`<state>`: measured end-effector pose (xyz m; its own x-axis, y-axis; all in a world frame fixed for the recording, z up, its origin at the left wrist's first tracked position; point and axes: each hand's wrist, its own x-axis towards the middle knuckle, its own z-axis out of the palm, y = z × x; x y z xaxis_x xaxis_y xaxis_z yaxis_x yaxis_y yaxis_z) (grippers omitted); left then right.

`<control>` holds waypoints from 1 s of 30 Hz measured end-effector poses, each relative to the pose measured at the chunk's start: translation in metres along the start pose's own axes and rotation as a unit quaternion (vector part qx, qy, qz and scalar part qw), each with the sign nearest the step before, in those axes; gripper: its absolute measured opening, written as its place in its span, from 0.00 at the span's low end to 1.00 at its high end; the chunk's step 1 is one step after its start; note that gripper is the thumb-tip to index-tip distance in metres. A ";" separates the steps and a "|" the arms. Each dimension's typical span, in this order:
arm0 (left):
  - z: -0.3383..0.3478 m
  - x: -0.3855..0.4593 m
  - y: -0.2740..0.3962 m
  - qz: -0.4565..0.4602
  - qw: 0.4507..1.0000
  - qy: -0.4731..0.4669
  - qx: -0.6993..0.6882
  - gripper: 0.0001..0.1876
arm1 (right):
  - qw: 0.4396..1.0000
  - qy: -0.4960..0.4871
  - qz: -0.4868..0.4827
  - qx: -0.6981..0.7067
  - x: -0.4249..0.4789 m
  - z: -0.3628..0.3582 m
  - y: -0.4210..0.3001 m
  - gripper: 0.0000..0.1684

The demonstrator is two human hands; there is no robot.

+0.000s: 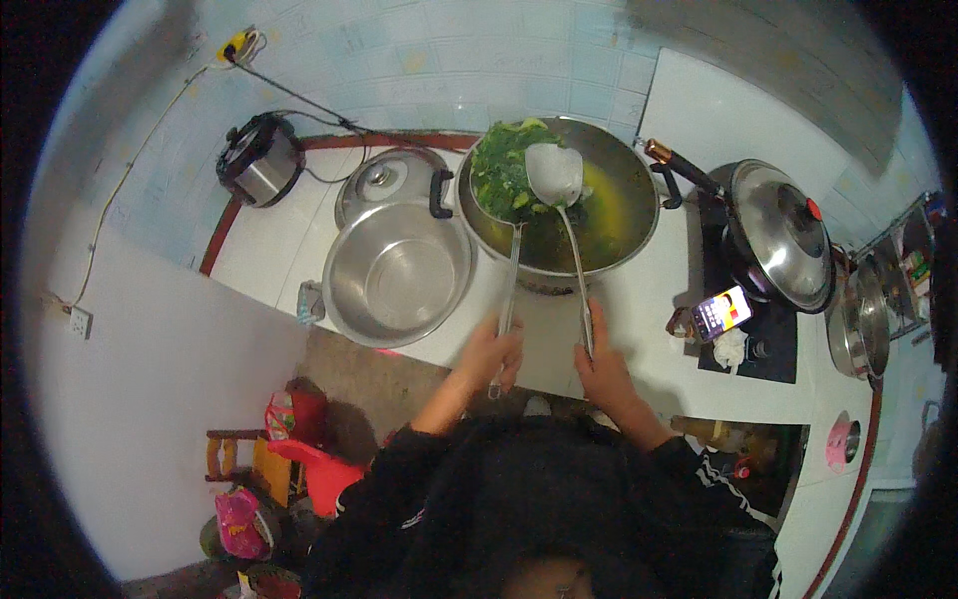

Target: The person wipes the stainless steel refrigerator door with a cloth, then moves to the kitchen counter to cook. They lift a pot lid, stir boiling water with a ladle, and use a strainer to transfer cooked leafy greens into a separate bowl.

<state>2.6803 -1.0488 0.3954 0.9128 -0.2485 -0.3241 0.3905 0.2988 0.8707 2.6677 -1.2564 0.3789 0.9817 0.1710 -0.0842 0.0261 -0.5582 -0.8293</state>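
My left hand grips the long metal handle of a strainer, whose bowl is mostly hidden under a heap of chopped leafy greens. In my right hand is a metal wok spatula, its broad blade over the right side of the greens. Both tools reach over a large metal pot holding yellowish liquid. Whether the blade presses on the greens is hard to tell. Left of the pot sits a wide stainless steel basin with nothing in it.
A glass-and-metal lid lies behind the basin, and an electric pressure cooker stands at the far left. To the right, a lidded wok rests on a black cooktop near a lit phone. A red plastic stool is below left.
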 end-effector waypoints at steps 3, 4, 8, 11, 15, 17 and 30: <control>-0.011 -0.009 0.001 0.006 1.000 0.005 0.009 0.12 | 0.999 -0.037 0.028 -0.014 -0.001 0.003 -0.018 0.43; -0.012 -0.014 0.004 0.012 1.000 0.003 -0.004 0.12 | 0.999 -0.039 0.020 -0.010 -0.002 0.006 -0.022 0.43; -0.026 -0.037 0.019 0.039 0.999 0.015 0.025 0.12 | 0.997 -0.009 -0.073 0.016 -0.005 0.023 -0.038 0.43; -0.039 -0.065 0.040 0.054 0.997 0.038 0.048 0.11 | 0.995 -0.008 -0.097 0.030 -0.007 0.034 -0.061 0.42; -0.063 -0.106 0.058 0.065 0.991 0.083 0.085 0.11 | 0.991 -0.037 -0.113 0.063 -0.013 0.061 -0.086 0.41; -0.080 -0.126 0.062 0.087 0.988 0.089 0.097 0.11 | 0.988 -0.052 -0.129 0.069 -0.017 0.077 -0.098 0.42; -0.220 -0.170 0.000 0.097 0.855 0.239 0.449 0.15 | 0.988 -0.102 -0.065 0.097 -0.037 0.164 -0.112 0.41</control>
<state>2.5514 -0.8036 0.3687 0.9783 0.1952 -0.0693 0.1736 -0.5906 0.7881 2.5978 -1.0670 0.3836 0.9134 0.4023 -0.0624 0.0939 -0.3575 -0.9292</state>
